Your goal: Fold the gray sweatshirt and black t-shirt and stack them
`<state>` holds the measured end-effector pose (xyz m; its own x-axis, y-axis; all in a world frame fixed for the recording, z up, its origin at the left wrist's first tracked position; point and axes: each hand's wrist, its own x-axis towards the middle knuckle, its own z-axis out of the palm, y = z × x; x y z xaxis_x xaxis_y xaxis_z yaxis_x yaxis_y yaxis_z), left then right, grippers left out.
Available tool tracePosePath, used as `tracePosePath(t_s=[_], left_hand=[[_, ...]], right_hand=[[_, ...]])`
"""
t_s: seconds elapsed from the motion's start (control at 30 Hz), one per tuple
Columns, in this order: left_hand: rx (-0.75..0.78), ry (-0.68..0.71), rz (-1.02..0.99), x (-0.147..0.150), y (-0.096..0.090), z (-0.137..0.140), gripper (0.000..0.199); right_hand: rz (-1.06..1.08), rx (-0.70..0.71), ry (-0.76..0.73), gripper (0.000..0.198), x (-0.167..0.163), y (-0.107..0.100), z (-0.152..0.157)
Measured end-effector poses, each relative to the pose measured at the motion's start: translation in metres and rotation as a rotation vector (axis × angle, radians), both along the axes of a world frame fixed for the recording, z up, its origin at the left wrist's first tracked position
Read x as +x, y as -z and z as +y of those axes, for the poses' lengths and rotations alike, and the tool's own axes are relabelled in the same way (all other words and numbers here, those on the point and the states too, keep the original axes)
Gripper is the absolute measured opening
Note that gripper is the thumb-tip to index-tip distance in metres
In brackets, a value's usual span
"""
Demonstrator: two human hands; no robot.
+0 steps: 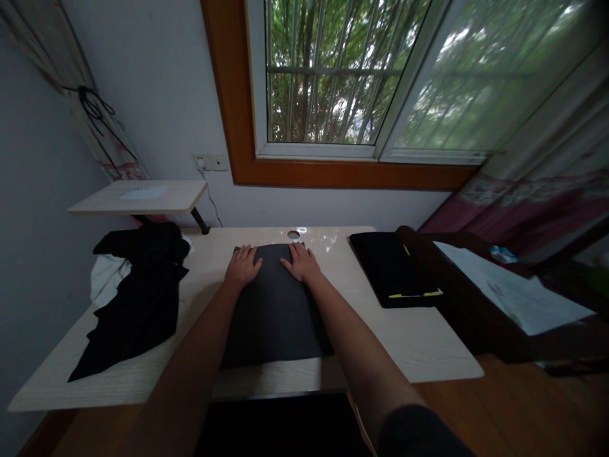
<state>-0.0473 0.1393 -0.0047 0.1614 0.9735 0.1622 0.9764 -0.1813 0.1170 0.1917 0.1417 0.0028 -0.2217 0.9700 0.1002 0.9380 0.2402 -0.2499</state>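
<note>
A dark grey rectangular piece (pixel 278 317), which looks like a folded cloth or a mat, lies flat on the pale wooden desk (pixel 419 343). My left hand (pixel 243 265) rests palm down near its far left corner, fingers stretched out. Near the far right corner my right hand (pixel 301 262) presses flat in the same way, its thumb pointing inward. Neither hand grips anything. I cannot tell for sure whether the dark piece is fabric or a stiffer sheet.
Crumpled black cloth (pixel 143 298) with a white piece (pixel 108 279) lies at the left, by a small raised shelf (pixel 143 198). On the right is a folded black item with yellow edges (pixel 387 266). Beyond it, a white sheet (pixel 514 292) covers dark furniture. A window stands behind.
</note>
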Motion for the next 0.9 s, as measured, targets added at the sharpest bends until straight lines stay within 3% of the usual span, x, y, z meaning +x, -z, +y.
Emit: tracePosePath(t_s=[0.9], left_hand=[[-0.104, -0.090, -0.028, -0.036, 0.000, -0.028, 0.066]], right_hand=[[-0.016, -0.050, 0.082, 0.081, 0.023, 0.005, -0.013]])
